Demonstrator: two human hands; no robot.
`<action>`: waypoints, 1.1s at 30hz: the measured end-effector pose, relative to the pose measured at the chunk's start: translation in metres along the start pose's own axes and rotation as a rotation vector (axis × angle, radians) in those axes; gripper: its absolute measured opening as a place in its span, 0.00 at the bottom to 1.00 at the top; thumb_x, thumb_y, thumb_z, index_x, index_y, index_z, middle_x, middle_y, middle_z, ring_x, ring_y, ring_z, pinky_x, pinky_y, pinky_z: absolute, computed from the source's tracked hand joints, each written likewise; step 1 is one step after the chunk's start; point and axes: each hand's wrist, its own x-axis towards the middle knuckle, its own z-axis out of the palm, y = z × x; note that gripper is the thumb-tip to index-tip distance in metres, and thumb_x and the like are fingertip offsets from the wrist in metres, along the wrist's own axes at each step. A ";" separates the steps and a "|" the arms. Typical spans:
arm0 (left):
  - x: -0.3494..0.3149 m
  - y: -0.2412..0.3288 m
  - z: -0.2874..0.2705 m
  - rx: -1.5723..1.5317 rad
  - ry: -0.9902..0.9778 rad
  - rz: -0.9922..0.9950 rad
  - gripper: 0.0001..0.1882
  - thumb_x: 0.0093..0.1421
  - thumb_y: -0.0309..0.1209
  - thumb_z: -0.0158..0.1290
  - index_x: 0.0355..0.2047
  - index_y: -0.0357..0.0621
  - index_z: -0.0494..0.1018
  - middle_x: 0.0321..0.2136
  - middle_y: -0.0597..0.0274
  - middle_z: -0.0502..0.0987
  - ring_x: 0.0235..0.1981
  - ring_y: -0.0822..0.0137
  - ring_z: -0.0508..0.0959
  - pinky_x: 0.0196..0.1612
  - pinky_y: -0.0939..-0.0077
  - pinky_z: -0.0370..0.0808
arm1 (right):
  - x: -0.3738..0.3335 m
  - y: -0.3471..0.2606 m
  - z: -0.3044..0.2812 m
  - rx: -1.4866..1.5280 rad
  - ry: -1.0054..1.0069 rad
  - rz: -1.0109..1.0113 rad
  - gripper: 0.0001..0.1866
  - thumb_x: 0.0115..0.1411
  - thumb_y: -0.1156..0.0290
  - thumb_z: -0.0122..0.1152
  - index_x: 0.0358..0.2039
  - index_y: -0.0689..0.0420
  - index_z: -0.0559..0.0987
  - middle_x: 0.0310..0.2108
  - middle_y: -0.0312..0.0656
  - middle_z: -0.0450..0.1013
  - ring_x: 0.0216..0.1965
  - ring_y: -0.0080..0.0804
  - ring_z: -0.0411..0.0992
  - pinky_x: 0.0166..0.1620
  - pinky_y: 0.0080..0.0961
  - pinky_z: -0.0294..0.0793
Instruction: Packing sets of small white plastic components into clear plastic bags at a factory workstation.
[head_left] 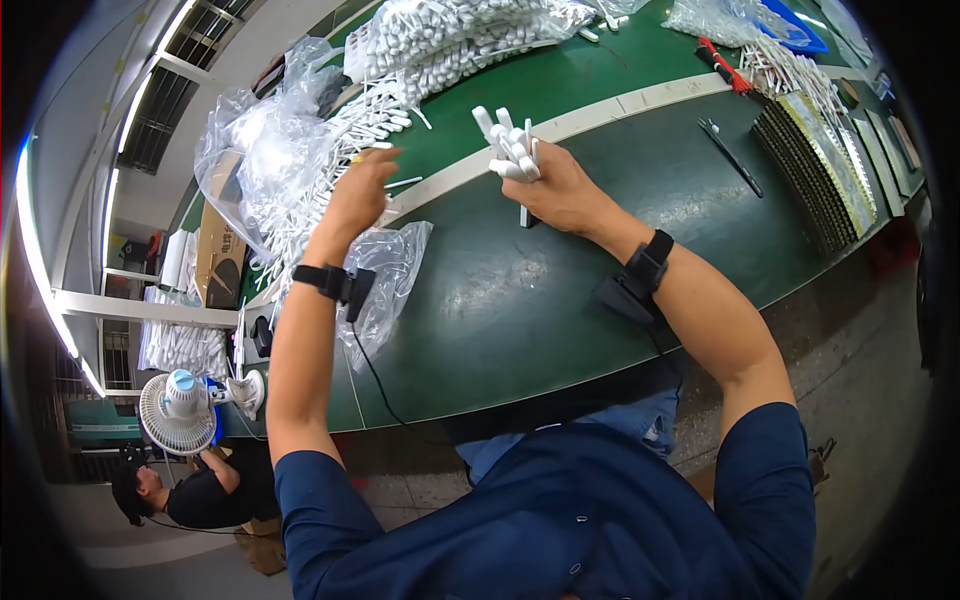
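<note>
While both forearms are stretched over the green desk from the near side, a black band is seen on the right wrist, and another on the left. At half past nine from the middle of the view, a flat clear bag is laid on the desk, just beside the left forearm. At one o'clock, a bundle of small white pieces is grasped in the grip of the right hand, and it is held above the desk. The left hand is placed between ten and eleven o'clock, near a loose heap of similar pieces; its fingers are bent, but whether anything is grasped by this grip cannot be told. At two o'clock, a slim dark tool is laid, and beyond it a ribbed stack is placed. The heap is partly covered at ten o'clock by a large clear bag. Farther away, at eight o'clock, a white fan is seen, and just beside it a person in black.
</note>
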 end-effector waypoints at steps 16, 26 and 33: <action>0.010 0.037 -0.013 0.068 0.081 -0.027 0.04 0.57 0.21 0.56 0.26 0.36 0.80 0.36 0.59 0.84 0.38 0.58 0.82 0.41 0.68 0.78 | 0.000 0.000 0.001 -0.104 0.094 -0.168 0.11 0.63 0.72 0.63 0.46 0.59 0.78 0.36 0.33 0.73 0.36 0.20 0.70 0.41 0.24 0.71; 0.043 0.145 -0.007 -0.979 0.175 -0.469 0.10 0.60 0.22 0.64 0.24 0.28 0.80 0.36 0.62 0.86 0.31 0.80 0.78 0.35 0.82 0.76 | -0.008 -0.030 0.000 0.067 0.056 -0.033 0.21 0.68 0.68 0.63 0.59 0.59 0.75 0.47 0.34 0.77 0.45 0.18 0.73 0.48 0.20 0.74; 0.025 0.149 0.033 -0.708 0.148 -0.246 0.02 0.58 0.20 0.63 0.31 0.33 0.81 0.38 0.60 0.86 0.35 0.69 0.83 0.41 0.76 0.77 | -0.004 -0.004 -0.001 -0.003 -0.095 0.029 0.17 0.69 0.63 0.63 0.52 0.61 0.80 0.44 0.35 0.79 0.45 0.20 0.74 0.49 0.21 0.74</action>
